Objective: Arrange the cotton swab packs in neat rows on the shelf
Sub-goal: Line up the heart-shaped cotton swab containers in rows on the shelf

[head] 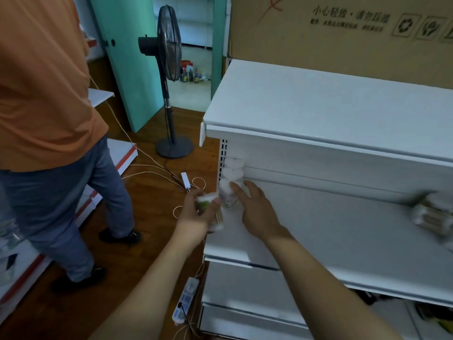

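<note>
Cylindrical swab pack (210,212) in left hand (196,217)

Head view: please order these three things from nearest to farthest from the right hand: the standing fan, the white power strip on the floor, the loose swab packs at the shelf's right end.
From the right hand:
1. Power strip, below it on the floor.
2. Loose swab packs, far right on the shelf.
3. Standing fan, up left near the doorway.

I see dim, flat indoor light with brighter daylight through the doorway (193,45) far beyond my hands; packs (434,214) right of them smear with motion blur, edges bow
</note>
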A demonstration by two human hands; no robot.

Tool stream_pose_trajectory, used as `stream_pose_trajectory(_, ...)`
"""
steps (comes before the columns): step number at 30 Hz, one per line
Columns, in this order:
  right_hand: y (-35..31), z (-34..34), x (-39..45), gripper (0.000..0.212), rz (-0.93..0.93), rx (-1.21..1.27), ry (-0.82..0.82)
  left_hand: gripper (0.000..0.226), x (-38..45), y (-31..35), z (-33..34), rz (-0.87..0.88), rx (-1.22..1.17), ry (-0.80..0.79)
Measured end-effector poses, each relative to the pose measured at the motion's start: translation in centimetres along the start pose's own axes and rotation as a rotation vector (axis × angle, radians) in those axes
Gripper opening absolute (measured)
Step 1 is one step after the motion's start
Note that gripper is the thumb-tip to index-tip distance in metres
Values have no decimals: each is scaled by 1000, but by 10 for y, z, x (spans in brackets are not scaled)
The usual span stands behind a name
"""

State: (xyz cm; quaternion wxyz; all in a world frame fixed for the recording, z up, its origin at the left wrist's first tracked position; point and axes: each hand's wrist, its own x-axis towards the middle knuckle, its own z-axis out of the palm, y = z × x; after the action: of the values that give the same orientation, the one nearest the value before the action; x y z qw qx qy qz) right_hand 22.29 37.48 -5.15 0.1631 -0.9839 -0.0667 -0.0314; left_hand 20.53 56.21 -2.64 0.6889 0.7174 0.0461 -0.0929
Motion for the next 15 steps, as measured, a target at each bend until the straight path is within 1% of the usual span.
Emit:
stream_pose_trajectory(6, -4, -2, -3, 79, -12, -149, -1, 51, 0, 0, -6, 12, 35, -73)
stream_pose_trajectory(8, -6, -7, -2, 79, -12, -195, -34, 47, 0, 0, -6, 3, 52, -84)
stream_pose_trajectory(11, -10, -12, -5, 84, 18, -162, -60, 40, 2, 3, -4, -16, 36, -108)
stream_pose_trajectory(13, -13, -16, -12, 80, 47, -30, 39, 30, 4, 7, 1, -35, -12, -110)
stream_pose_trajectory(15, -14, -19, -22, 63, 32, 147, 186, 24, 5, 13, 7, -100, -96, -113)
